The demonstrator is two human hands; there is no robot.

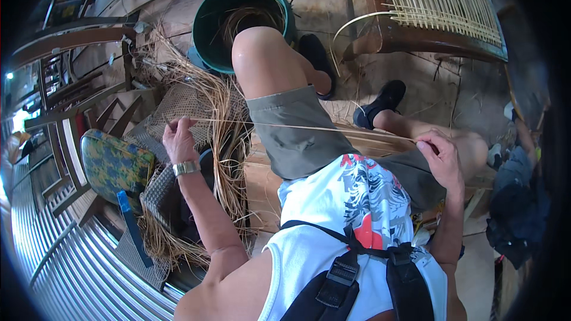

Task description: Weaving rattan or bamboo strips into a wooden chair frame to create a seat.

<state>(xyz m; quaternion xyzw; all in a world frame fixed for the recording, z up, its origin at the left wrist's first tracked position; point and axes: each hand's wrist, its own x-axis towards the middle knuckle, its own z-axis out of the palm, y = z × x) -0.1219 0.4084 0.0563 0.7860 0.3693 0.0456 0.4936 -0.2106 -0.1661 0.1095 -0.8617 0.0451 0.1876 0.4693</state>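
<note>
A long thin cane strand (285, 125) is stretched nearly straight across my lap, one part in each hand. My left hand (179, 141), with a metal watch at the wrist, pinches it at the left, above a loose bundle of cane strands (221, 142). Over my right thigh, my right hand (439, 157) grips the strand's other part between thumb and fingers. Below the strand lie my grey-green shorts (297, 142).
A green bucket (205, 18) with coiled strands stands beyond my left knee. At the far right is a wooden frame (416, 37) with partly woven cane (440, 0). Wooden chairs (65, 41) and a camouflage-patterned cushion (113, 160) are at left. Another person (514, 184) is at the right edge.
</note>
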